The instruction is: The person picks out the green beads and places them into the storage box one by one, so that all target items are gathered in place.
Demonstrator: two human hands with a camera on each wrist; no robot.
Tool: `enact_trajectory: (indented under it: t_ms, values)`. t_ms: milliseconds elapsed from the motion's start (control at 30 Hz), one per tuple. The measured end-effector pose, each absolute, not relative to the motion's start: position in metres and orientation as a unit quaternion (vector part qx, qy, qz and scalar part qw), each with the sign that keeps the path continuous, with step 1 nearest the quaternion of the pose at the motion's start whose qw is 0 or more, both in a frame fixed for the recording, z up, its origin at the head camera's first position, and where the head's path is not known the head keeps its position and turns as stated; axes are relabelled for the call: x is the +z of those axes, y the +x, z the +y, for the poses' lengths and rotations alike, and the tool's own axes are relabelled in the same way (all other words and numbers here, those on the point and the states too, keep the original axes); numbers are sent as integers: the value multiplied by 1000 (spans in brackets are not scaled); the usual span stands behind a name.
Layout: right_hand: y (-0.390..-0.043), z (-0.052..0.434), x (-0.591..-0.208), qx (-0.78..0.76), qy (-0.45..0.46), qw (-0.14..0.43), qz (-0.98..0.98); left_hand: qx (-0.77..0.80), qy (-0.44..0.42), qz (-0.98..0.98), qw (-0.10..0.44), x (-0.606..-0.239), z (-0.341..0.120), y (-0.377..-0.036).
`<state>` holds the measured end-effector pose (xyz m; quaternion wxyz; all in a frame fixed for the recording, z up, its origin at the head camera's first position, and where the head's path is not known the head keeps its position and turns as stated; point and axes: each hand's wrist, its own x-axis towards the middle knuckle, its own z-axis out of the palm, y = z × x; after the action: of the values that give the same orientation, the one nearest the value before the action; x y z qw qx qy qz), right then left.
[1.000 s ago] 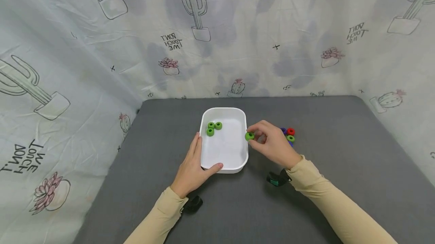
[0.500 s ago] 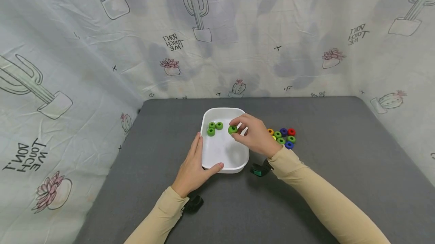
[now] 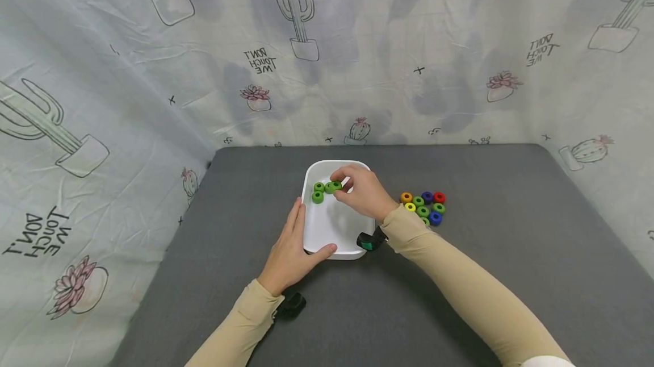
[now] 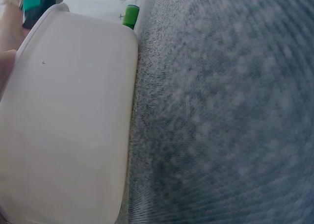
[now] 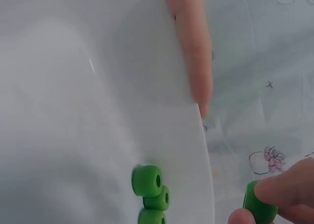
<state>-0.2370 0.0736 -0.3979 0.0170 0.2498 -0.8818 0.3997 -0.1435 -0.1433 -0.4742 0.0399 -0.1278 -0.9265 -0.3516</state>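
A white rectangular tray stands on the table. My left hand rests at its near left corner, with straight fingers along the outer left wall and the thumb on the near rim. Between thumb and fingertips, my right hand pinches a green bead over the far part of the tray. In the head view it overlaps one of three green beads inside the tray. Those three sit together by the left wall, their holes showing in the right wrist view.
Right of the tray lies a cluster of loose beads: orange, yellow, red, blue and green. The grey table ends at a cactus-printed cloth behind.
My right hand has carried the green bead leftward from the tray's right rim to above the beads inside. The cluster on the right is now more exposed. My left hand stays in place.
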Motion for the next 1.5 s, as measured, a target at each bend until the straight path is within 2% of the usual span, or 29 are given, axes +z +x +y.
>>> enact_trajectory:
  t_ms: [433,667,1500]
  values:
    - [-262,61,-414,392,223,-41,-892,-349,-123,-928,41,-475,-143,-140]
    - [-270,62,-421,364,221,-51,-903,-346,-118,-930,32,-474,-145,-141]
    - [-283,42,-435,300,193,-99,-929,-342,-133,-929,54,-478,-144,-143]
